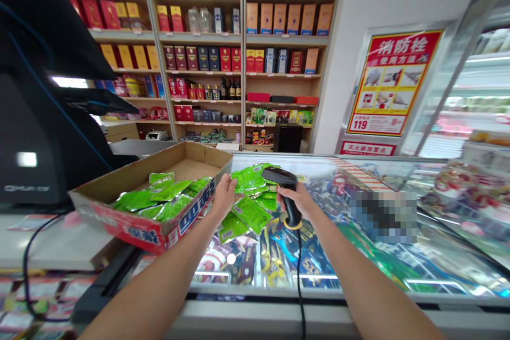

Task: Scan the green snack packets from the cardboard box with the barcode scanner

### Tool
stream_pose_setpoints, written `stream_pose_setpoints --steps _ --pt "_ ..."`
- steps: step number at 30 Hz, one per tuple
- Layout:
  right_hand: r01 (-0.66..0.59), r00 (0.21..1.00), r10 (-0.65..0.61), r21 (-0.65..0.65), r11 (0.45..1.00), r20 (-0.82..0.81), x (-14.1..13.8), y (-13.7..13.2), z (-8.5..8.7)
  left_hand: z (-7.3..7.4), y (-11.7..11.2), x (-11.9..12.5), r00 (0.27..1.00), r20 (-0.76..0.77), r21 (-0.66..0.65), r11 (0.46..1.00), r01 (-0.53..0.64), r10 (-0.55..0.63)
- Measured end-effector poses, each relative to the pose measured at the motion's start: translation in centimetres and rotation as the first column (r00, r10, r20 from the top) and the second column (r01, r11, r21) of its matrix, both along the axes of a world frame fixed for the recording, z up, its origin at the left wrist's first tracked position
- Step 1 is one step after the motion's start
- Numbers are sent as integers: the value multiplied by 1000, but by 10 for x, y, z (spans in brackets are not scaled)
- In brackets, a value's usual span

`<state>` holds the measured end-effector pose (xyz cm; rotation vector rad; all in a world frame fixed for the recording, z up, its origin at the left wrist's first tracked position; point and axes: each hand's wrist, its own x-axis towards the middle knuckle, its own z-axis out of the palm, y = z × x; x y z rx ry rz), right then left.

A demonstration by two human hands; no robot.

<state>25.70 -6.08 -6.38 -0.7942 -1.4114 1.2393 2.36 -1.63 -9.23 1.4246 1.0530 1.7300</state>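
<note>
My right hand (297, 199) is wrapped round the handle of a black barcode scanner (281, 176), whose head points left over some green snack packets (252, 213). A cable (299, 276) hangs from the scanner's base down past the front edge. My left hand (226, 191) is closed on the left edge of a green packet (247, 176) just in front of the scanner head. The other loose packets lie on the glass freezer top below both hands. Beside my left forearm stands an open cardboard box (139, 231) holding several more green packets (163, 199).
A dark checkout monitor (32, 117) stands at the left. Under the glass lid (319, 244) show colourful frozen-goods packages. Behind are shelves (243, 71) of boxed bottles and a red fire-hydrant poster (394, 82). A blurred-out patch (384, 217) covers something at the right.
</note>
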Motion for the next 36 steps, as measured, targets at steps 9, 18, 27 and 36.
stream_pose_setpoints --steps 9,18,27,36 --pt "29 998 -29 -13 999 52 0 -1 0 3 -7 3 999 -19 36 998 45 -45" --pt "30 999 -29 -23 999 43 -2 -1 -2 6 -7 5 986 168 -11 1000 13 -11" --pt "-40 994 37 28 999 100 -51 -5 36 50 -15 1 667 734 -74 991 -114 131" --pt "-84 988 74 73 994 136 -103 -11 61 62 -14 -16 468 865 -97 975 -202 183"
